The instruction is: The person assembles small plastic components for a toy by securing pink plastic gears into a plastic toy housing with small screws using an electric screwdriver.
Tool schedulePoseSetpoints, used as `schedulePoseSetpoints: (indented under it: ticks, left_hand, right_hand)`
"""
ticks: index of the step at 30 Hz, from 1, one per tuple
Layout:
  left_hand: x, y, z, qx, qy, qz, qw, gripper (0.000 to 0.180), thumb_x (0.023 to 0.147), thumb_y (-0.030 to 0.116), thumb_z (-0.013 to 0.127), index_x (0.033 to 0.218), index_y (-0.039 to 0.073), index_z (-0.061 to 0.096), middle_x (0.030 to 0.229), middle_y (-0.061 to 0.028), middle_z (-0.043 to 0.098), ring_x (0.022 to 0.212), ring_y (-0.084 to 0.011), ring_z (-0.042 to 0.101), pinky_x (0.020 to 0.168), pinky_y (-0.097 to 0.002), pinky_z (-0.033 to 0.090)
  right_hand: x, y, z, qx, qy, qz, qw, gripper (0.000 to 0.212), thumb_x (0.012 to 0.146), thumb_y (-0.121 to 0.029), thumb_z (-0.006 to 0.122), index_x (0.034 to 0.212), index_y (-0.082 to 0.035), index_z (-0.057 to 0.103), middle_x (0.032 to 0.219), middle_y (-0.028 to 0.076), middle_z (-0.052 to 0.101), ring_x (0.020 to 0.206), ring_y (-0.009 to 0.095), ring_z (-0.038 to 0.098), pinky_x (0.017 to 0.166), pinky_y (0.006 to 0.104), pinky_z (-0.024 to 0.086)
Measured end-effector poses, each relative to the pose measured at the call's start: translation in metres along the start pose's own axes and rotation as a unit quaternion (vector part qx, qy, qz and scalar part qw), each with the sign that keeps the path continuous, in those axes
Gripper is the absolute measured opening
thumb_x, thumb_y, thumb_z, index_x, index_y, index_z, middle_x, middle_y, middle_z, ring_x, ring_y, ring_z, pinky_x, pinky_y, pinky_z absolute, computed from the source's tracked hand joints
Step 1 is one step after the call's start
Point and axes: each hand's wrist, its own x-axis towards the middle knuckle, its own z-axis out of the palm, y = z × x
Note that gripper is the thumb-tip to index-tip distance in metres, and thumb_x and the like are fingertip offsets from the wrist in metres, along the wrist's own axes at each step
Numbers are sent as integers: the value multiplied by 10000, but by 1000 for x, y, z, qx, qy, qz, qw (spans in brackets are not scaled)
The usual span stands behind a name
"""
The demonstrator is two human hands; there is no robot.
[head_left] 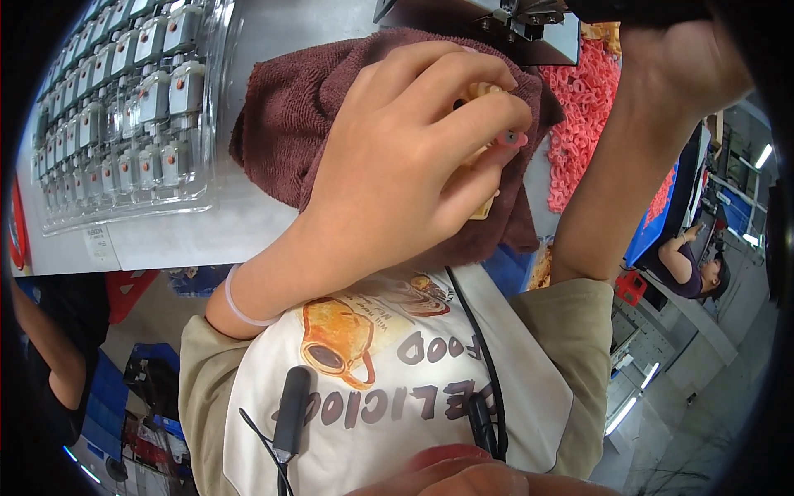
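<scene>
Head view, fisheye, looking down past the chest: left hand (413, 157) is curled over a small pale yellow plastic part (484, 153), fingers closed narrow around it, thumb and forefinger pinching near its upper end; a painted fingertip (513, 138) sits on the part's right edge. Part is mostly covered by the hand, so only bits show: one at the top by the knuckles, one lower down by the thumb. From those bits its long axis seems to run roughly top-to-bottom in the pic, tilted a little; which end is which, can't tell. It's held just above a folded brown towel (306, 107) lying on the grey worktop (240, 223). Right hand (678, 66) is raised at upper right, wrist & forearm in view, fingers run up under a dark machine part (513, 21) at the top edge; can't tell if they're open or gripping. Clear plastic blister tray (207, 157) at left on the worktop, pockets in rows, each holding a small silver motor w/ an orange spot (178, 83); tray looks near full. Heap of pink plastic pieces (583, 116) lies right of the towel, btwn the two arms. Another person (691, 269) sits at far right, well apart.
</scene>
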Motion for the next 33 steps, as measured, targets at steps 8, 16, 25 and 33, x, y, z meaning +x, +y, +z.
schedulePoseSetpoints:
  ticks: [8, 16, 25, 33]
  left_hand:
    - [0, 2, 0, -7, 17, -4, 1000, 204, 701, 69, 683, 903, 90, 680, 1047, -47, 652, 1030, -274, 574, 896, -389, 437]
    - [1, -1, 5, -10, 26, -1, 1000, 195, 700, 73, 688, 893, 91, 679, 1028, -43, 656, 1025, -270, 578, 885, -380, 438]
    - [7, 2, -4, 42, -12, 52, 998, 207, 695, 85, 701, 900, 85, 673, 1022, -42, 659, 994, -254, 591, 886, -371, 438]
    - [4, 2, -4, 42, -8, 46, 998, 187, 703, 85, 701, 888, 83, 676, 1017, -40, 662, 992, -249, 588, 883, -362, 440]
  right_hand:
    - [-36, -4, 87, 13, 1, -4, 1000, 256, 849, -281, 575, 927, -43, 520, 750, 114, 475, 680, 201, 469, 678, 325, 410]
    - [-45, -12, 87, 8, 11, 0, 1000, 254, 850, -282, 573, 922, -44, 521, 744, 114, 476, 673, 201, 470, 670, 324, 411]
    - [-92, -58, 164, -8, 19, 18, 1000, 252, 852, -283, 570, 915, -44, 521, 736, 114, 478, 664, 202, 471, 662, 322, 412]
    - [-92, -38, 189, -12, 20, 18, 1000, 250, 853, -284, 568, 910, -45, 522, 730, 113, 479, 656, 203, 472, 655, 320, 412]
